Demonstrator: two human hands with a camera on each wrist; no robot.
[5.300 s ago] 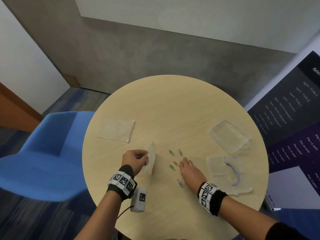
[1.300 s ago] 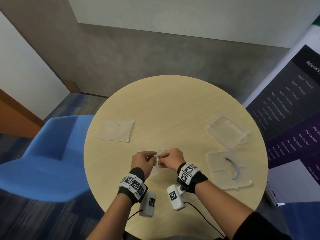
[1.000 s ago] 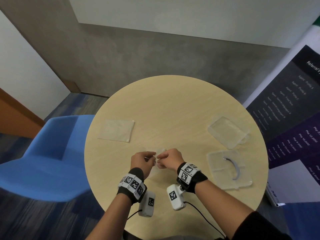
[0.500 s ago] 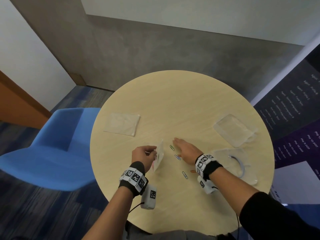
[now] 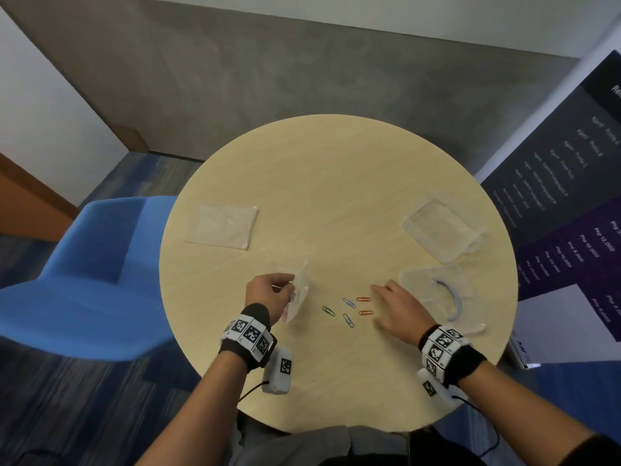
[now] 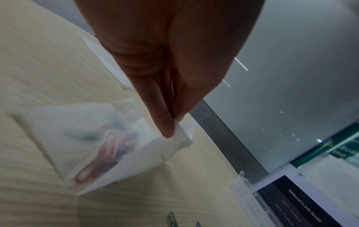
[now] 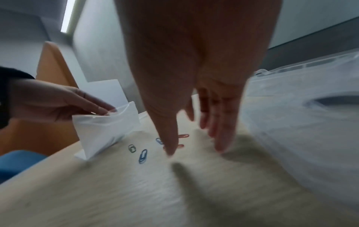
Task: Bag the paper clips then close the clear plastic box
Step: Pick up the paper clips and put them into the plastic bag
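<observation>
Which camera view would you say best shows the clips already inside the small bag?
The left wrist view: the bag fills the frame, with clips visible through it. The head view shows it small, edge-on; the right wrist view shows it opaque white.

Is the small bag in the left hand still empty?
No. Paper clips show through the small bag pinched at its rim by the left hand; how many is too blurred to tell.

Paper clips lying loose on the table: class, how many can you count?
5: a green clip nearest the bag, two blue clips in the middle, two red clips beside the right hand. More lie inside the bag.
</observation>
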